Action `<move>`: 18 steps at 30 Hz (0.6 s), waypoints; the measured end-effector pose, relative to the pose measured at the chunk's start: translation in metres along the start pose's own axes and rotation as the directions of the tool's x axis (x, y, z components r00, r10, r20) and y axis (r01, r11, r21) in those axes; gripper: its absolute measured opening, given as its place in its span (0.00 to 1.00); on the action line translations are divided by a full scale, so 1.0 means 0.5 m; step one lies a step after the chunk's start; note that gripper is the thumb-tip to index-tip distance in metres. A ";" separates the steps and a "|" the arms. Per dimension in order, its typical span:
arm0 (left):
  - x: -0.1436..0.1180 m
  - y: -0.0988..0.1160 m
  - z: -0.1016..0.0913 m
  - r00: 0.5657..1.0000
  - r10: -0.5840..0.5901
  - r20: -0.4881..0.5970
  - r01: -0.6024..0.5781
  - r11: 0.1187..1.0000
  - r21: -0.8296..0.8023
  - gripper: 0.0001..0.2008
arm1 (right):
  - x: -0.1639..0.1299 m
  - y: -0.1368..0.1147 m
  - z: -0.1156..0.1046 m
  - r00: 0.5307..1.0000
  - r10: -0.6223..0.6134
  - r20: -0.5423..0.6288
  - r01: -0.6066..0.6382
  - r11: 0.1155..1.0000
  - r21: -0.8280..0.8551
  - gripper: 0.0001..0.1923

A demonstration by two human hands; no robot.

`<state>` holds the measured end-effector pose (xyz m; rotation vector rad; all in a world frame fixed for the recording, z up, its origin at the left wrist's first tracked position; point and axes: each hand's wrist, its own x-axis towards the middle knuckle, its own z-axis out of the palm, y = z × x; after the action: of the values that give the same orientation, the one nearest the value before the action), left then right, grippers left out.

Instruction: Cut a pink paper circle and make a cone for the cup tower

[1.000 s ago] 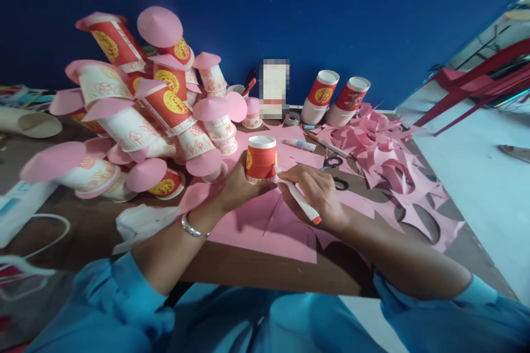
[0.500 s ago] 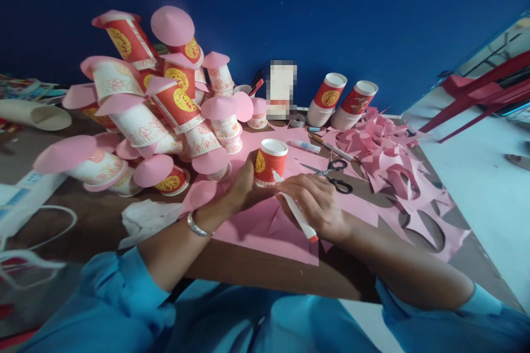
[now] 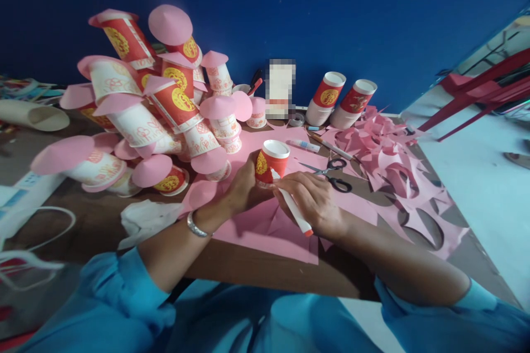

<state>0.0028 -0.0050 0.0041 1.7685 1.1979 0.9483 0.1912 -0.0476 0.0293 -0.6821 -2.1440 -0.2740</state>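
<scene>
Head view: the paper cup [image 3: 278, 165] is held over the pink paper [image 3: 260, 240] on the brown counter [image 3: 265, 276], directly in front of the person. Its outer wall is red, with a yellow patterned emblem on the side toward the left hand [image 3: 243, 185]. The white circular end faces upward; a pale band with red print runs along the lower edge. The cup leans slightly. The left hand grasps the cup from the left side and below. The right hand [image 3: 308, 201] grips a white marker [image 3: 295, 209] with an orange-red rear end. The marker's front end is at the cup's lower wall; contact cannot be confirmed.
</scene>
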 end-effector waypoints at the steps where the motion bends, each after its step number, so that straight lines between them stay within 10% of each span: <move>1: -0.003 0.000 -0.004 1.000 0.005 0.016 -0.005 1.000 -0.004 0.33 | -0.001 0.002 0.000 1.000 0.009 -0.002 -0.009 1.000 -0.004 0.09; 18: 0.002 -0.009 0.001 0.999 -0.022 0.024 0.028 0.960 -0.277 0.37 | 0.000 0.018 -0.009 0.994 0.106 -0.031 -0.106 0.994 -0.007 0.08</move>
<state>0.0020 -0.0033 0.0001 1.5326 1.0170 1.0271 0.1992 -0.0421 0.0320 -0.7889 -2.0712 -0.2351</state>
